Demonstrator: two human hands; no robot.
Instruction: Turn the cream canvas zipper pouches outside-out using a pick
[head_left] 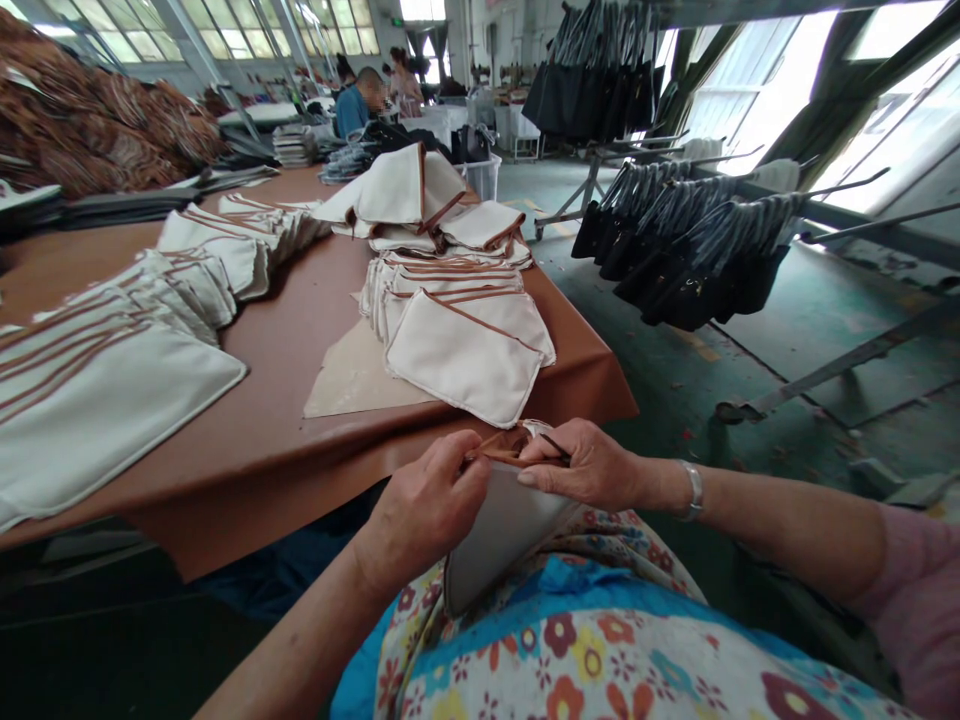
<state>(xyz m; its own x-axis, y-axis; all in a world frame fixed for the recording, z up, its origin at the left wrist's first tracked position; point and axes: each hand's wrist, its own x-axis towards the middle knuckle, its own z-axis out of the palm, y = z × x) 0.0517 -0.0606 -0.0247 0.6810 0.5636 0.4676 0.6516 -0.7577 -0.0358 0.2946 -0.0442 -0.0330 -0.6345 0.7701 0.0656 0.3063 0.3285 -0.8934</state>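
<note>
A white pouch-like bag piece (504,530) with a brown-trimmed opening rests against my lap, below the table's front edge. My left hand (427,500) pinches the left end of its brown edge between thumb and fingers. At the other end, my right hand (589,465) is closed on the same edge, with a thin dark strip or tool showing by the fingers; I cannot make out which. Just beyond my hands, a stack of similar white pieces with brown edging (465,350) lies on the brown-covered table (300,350).
More white pieces (112,400) lie in overlapping rows at the left, and others are heaped (405,190) at the back. A flat beige sheet (360,375) sits under the near stack. To the right, racks carry black bags (690,250). A person (356,105) works far behind.
</note>
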